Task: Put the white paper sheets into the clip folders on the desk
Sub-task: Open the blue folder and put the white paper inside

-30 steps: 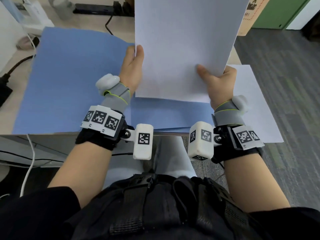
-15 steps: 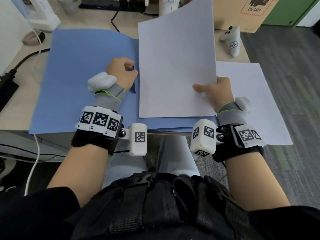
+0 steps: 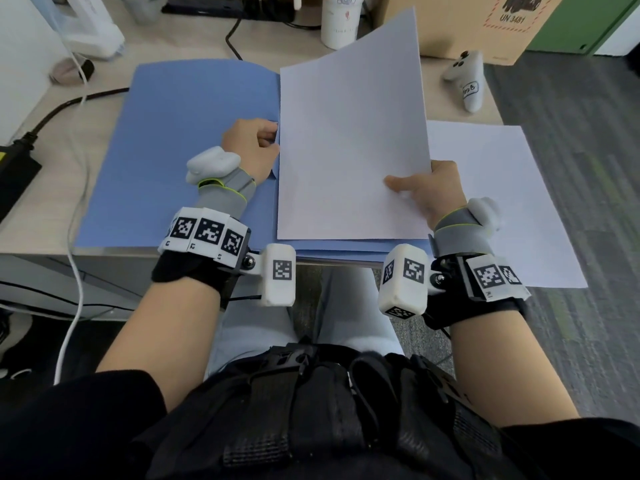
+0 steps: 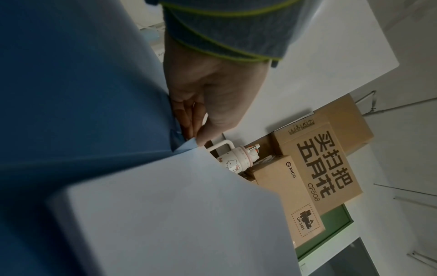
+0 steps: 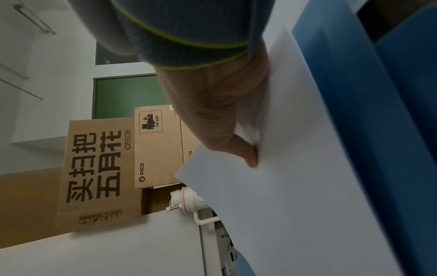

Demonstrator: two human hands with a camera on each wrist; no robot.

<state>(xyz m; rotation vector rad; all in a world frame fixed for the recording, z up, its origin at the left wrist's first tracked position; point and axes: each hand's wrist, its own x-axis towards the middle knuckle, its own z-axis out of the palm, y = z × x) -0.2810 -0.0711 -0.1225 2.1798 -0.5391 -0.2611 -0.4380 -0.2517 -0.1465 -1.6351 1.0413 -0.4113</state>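
Observation:
A blue clip folder (image 3: 180, 140) lies open on the desk. My right hand (image 3: 415, 187) holds a white paper sheet (image 3: 349, 140) by its near right edge, thumb on top, over the folder's right half; the sheet's far end tilts up. My left hand (image 3: 272, 133) sits at the folder's spine beside the sheet's left edge. In the left wrist view its thumb and fingers (image 4: 194, 138) pinch a small blue clip tab (image 4: 181, 142). The right wrist view shows my thumb (image 5: 248, 155) pressing on the sheet (image 5: 307, 186). A second white sheet (image 3: 495, 188) lies flat to the right.
A white controller (image 3: 465, 81) lies at the desk's far right corner. A cardboard box (image 3: 485, 22) and a white cup (image 3: 337, 22) stand at the back. A black cable (image 3: 69, 105) and a black adapter (image 3: 14, 174) are on the left. The second sheet overhangs the desk's near edge.
My left hand let go of the sheet and moved to the folder's spine. My right hand lowered the sheet from upright down over the folder's right half.

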